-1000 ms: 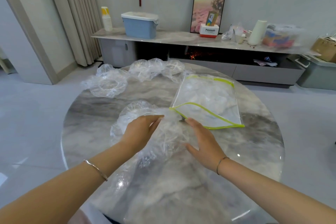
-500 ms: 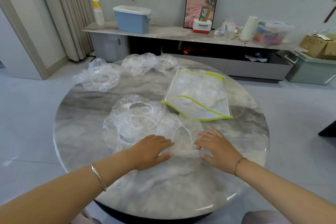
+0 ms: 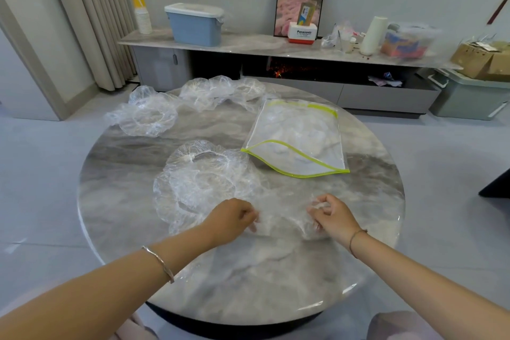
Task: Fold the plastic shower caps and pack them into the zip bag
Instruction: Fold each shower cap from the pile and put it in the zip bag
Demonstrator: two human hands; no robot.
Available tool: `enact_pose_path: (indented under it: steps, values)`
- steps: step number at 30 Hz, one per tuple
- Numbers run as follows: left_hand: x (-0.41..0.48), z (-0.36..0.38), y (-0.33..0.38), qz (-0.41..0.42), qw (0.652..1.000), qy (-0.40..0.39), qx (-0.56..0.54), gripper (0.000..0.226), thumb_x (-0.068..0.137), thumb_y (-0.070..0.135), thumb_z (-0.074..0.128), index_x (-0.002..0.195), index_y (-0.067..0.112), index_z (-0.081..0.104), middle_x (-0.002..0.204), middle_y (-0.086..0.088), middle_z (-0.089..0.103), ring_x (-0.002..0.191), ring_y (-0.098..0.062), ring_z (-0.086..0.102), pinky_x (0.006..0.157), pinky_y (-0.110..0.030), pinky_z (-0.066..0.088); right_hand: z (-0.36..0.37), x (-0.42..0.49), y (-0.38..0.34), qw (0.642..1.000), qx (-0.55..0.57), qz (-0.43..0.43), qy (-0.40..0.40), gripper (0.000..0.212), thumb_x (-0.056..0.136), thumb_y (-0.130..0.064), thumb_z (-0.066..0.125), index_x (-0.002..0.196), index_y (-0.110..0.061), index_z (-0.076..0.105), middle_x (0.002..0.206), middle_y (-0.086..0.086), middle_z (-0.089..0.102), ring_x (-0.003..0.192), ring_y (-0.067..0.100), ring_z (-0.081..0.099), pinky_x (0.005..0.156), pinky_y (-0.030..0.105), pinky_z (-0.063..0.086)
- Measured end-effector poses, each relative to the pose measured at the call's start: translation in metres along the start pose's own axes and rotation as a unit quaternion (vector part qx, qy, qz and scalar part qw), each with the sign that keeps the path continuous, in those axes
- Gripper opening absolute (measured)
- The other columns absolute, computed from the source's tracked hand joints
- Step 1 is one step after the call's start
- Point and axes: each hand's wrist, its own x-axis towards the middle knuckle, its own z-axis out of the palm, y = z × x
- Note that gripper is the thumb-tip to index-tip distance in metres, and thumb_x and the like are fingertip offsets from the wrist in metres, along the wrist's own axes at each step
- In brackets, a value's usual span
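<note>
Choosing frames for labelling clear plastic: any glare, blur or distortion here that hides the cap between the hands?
Head view: wide-angle lens makes the curtain lean; glare streaks on the near rim of the table; the clear bin at far right is smeared; the shower cap pinched by left hand and right hand is fairly sharp but nearly vanishes against pale marble.

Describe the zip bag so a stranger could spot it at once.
On the round marble table, look right of centre, beyond the shower cap pinched by the left hand and right hand. The zip bag lies flat there. Unlike the crinkled, round clear caps nearby, it is a rectangle edged in yellow-green.
</note>
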Motion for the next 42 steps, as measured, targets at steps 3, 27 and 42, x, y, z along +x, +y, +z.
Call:
enact_pose_path:
  steps: [3,27,42]
  values:
    - [0.003,0.004,-0.004,-0.051,0.999,-0.005,0.001,0.016,0.092,0.028,0.056,0.098,0.016,0.065,0.075,0.003,0.072,0.061,-0.004,0.058,0.064,-0.017,0.045,0.003,0.002,0.012,0.994,-0.113,0.007,-0.001,0.017,0.087,-0.014,0.062,0.097,-0.015,0.049,0.066,0.006,0.055,0.05,0.014,0.051,0.047,0.023,0.044]
    - [0.024,0.047,-0.016,0.19,0.907,-0.061,0.372,0.087,0.073,0.067,-0.015,0.15,0.025,-0.01,0.158,0.004,-0.014,0.146,-0.017,-0.012,0.11,-0.027,-0.018,0.015,-0.008,0.037,0.848,-0.478,-0.183,-0.137,0.082,0.069,-0.07,-0.009,0.143,-0.037,-0.015,0.148,-0.021,-0.024,0.14,0.001,-0.02,0.111,0.025,-0.016]
    - [0.019,0.017,-0.006,0.229,0.884,-0.012,0.407,0.056,0.089,0.04,0.02,0.101,0.021,0.071,0.087,-0.001,0.065,0.086,-0.023,0.059,0.085,-0.029,0.028,0.008,-0.018,0.02,0.839,-0.403,-0.355,-0.084,0.051,0.091,-0.054,0.033,0.132,-0.028,0.048,0.139,-0.011,0.043,0.132,0.003,0.027,0.115,0.024,0.002]
